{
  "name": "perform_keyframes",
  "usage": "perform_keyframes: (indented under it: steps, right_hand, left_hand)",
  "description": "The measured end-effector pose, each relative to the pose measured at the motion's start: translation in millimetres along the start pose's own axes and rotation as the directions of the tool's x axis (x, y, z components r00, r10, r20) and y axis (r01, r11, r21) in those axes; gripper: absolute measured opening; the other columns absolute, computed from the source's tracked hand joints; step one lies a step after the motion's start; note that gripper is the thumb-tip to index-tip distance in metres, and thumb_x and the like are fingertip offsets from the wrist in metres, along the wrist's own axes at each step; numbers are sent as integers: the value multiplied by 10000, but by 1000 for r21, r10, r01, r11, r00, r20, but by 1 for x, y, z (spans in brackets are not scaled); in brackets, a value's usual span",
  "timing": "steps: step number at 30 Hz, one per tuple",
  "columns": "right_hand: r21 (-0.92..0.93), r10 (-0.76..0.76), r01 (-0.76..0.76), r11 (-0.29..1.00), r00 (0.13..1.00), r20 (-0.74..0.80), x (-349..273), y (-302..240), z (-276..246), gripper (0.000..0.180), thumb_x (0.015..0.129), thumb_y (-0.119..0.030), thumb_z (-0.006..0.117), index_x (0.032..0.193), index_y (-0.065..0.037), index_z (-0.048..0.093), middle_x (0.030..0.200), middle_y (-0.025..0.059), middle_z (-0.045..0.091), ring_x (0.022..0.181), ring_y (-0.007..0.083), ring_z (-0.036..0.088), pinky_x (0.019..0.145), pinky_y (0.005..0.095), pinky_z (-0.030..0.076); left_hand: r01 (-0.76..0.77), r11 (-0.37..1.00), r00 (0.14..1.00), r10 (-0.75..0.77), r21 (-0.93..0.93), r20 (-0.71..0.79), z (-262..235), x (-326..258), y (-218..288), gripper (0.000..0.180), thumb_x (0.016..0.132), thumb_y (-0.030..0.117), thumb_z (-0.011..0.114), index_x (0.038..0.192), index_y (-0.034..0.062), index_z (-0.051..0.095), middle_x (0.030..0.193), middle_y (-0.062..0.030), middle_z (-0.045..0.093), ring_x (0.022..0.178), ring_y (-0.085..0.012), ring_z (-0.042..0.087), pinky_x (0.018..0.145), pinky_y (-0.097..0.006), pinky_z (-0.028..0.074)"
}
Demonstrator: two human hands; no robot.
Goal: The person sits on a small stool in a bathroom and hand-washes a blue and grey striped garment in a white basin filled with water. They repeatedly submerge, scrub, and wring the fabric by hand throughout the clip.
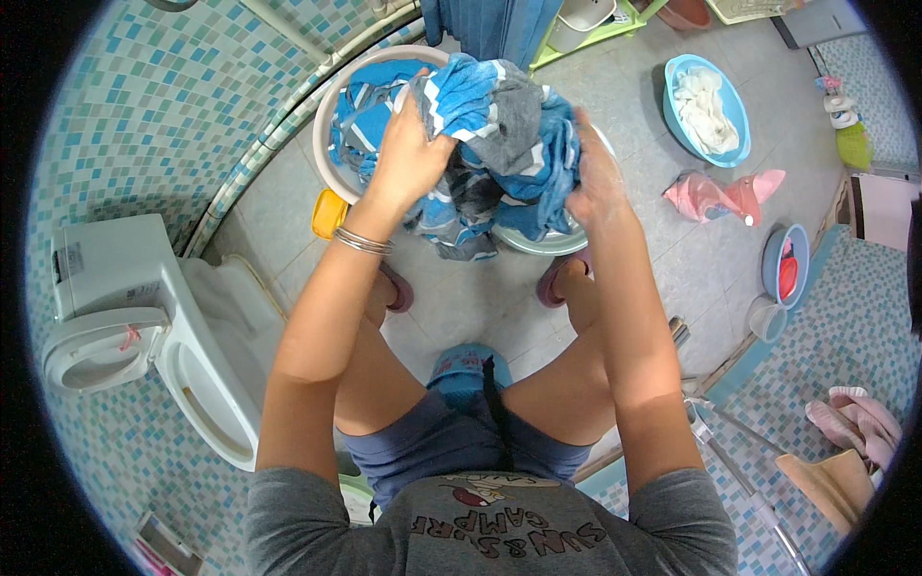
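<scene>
Between my hands is a bunched wet-looking striped cloth [504, 115] in blue, grey and white, lifted above the floor. My left hand [415, 149], with silver bangles at the wrist, grips its left side. Its right side is gripped by my right hand [595, 178], whose fingers are partly hidden. One end hangs down between the basins. At the left a pale pink basin [325, 144] holds more blue striped cloth [370, 125]. Under the bundle on the right sits a pale green basin [547, 245], mostly covered, its contents hidden.
A yellow object [328, 213] lies beside the pink basin. To the right are a blue basin [744, 144] with white cloth, a pink plastic bag [715, 197] and a smaller blue basin [799, 240]. A toilet [206, 384] stands left; a green rack [600, 40] is at the back.
</scene>
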State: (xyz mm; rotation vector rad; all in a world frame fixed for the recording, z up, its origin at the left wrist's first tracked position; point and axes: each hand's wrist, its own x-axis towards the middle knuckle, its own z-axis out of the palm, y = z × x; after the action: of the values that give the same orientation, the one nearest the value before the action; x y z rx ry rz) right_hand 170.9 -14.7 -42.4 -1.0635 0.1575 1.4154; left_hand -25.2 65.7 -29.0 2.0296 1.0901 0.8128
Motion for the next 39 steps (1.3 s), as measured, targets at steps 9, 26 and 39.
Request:
perform_keyframes:
  steps: [9,26,39]
  right_hand:
    - [69,35,-66,995,924,381,14,54,-9,360,917,-376,449,1128,-104,555,1106,104,596,991,237,591,848,392,497]
    - [153,57,-72,986,993,103,-24,53,19,279,856,-317,469,933,-78,592,898,66,631,831,210,611,793,375,498]
    - [56,-89,88,995,996,13,-30,51,35,331,908,-329,394,1066,-76,536,1024,95,564,964,224,550,852,384,461]
  left_hand:
    - [-318,947,946,319,-37,56,51,-30,45,767,632,102,609,1360,134,368,1135,-224,566,950,-385,601,756,-418,510]
    - [-194,981,961,185,-24,-205,56,-18,34,375,684,92,594,1055,44,561,896,-201,601,767,-368,610,696,-394,502]
    - [-165,986,961,162,3,-224,56,-27,47,364,757,302,708,974,43,574,872,-162,609,723,-343,625,628,-384,505]
